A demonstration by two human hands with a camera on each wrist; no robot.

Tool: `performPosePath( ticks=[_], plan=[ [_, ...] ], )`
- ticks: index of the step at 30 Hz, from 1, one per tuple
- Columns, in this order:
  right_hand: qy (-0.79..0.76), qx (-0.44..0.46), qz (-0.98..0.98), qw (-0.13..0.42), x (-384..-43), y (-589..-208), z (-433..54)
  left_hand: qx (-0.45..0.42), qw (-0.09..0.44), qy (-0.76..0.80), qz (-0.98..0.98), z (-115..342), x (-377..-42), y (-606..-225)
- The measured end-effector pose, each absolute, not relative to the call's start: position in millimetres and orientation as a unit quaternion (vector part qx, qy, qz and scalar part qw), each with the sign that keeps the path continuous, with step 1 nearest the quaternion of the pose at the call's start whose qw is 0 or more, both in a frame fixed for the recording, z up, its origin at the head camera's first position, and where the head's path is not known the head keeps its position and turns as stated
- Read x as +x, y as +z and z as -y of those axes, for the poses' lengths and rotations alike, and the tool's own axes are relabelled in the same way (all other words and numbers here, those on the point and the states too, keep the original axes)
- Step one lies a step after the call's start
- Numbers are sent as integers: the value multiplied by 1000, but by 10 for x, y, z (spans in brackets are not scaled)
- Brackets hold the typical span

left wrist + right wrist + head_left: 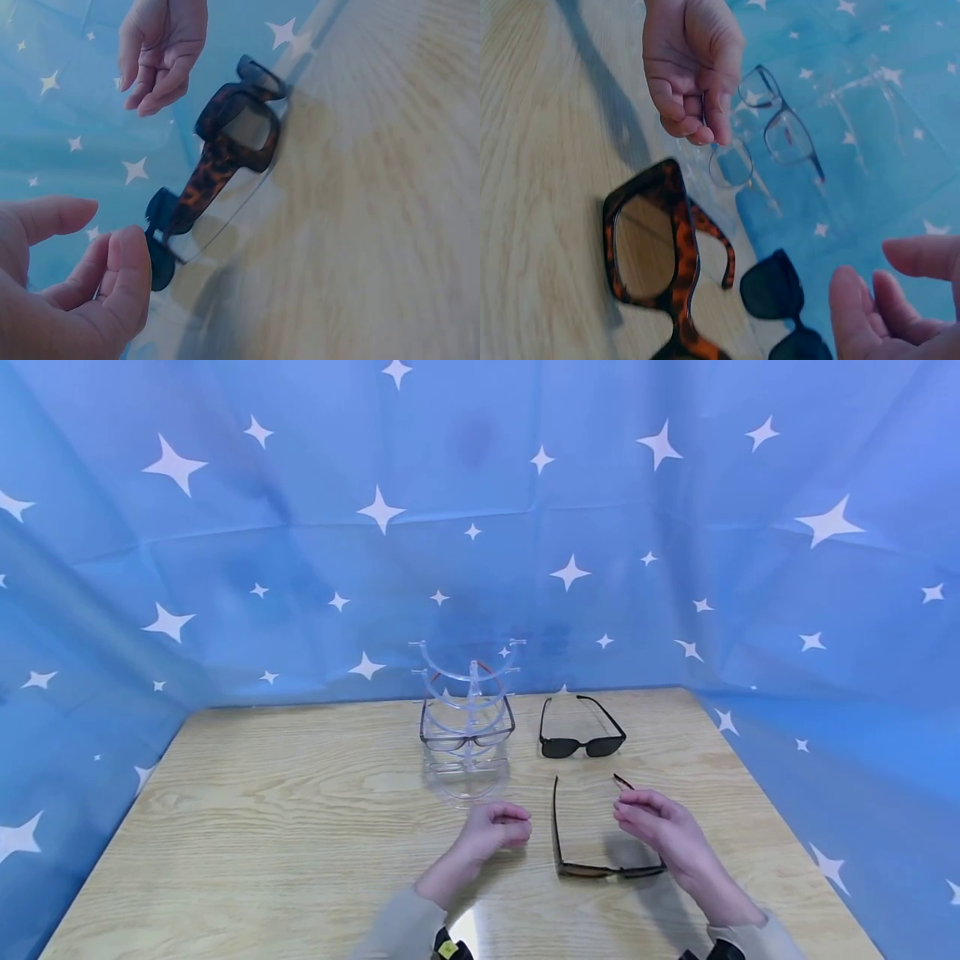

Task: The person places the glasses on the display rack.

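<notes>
A wood-grained table (300, 827) carries tortoiseshell sunglasses (588, 871), black sunglasses (561, 747) and a clear stand (472, 697).

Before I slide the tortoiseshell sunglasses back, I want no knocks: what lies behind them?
In the head view, the black sunglasses lie behind the tortoiseshell sunglasses. The right hand hides part of one tortoiseshell temple arm and some tabletop beneath it.

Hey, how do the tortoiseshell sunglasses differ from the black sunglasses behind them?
The tortoiseshell sunglasses have a mottled brown-and-black frame; the black sunglasses have a plain black one. Lenses in the tortoiseshell sunglasses are brownish and see-through, while those in the black sunglasses look much darker. Both have their arms unfolded.
</notes>
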State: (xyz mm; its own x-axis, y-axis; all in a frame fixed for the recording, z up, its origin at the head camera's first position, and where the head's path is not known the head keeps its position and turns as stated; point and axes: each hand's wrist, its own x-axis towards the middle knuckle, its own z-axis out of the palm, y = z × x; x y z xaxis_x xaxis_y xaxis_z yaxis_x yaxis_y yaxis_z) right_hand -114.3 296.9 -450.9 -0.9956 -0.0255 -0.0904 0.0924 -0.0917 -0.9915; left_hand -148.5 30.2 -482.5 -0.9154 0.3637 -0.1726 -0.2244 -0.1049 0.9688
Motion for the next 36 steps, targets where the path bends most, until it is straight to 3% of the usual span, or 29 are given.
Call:
performPosePath(
  ticks=[5, 15, 27, 36],
  plan=[
    [-726, -13, -687, 34, -1184, -4838, -3274, 53, 202, 745, -633, -434, -1447, -4884],
    [-633, 100, -768, 1, -964, -4408, -3161, 55, 190, 732, -652, -601, -1357, -4938],
    [-573, 120, -811, 6, -942, -4535, -3290, 33, 164, 725, -668, -761, -1341, -4931],
    [-580, 149, -799, 62, -910, -4608, -3367, 18, 156, 709, -688, -847, -1327, -4916]
  ],
)
